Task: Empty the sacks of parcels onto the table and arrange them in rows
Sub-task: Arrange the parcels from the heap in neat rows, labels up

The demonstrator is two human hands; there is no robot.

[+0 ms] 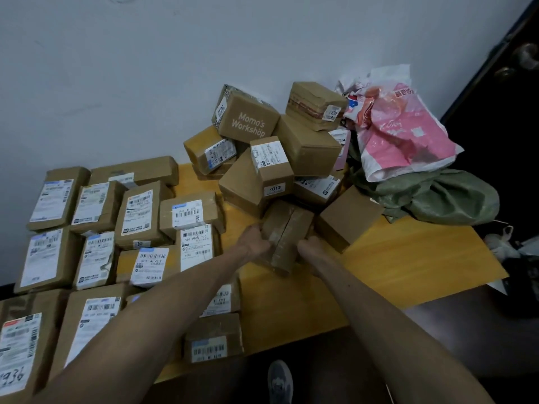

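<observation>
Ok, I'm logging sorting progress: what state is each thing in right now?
Taped parcel: held tilted, no label showing.
Left hand: fingers grip the taped parcel's left side.
Right hand: grips its right side.
Pile of parcels: heaped, unsorted, against the wall.
Sorted parcels: lying flat in rows, labels up.
Green sack: slumped and crumpled, right of the pile.
Pink bag: crumpled, lying on the green sack.

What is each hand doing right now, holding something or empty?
Left hand: grips the left side of a brown taped parcel.
Right hand: grips the same parcel's right side.
</observation>
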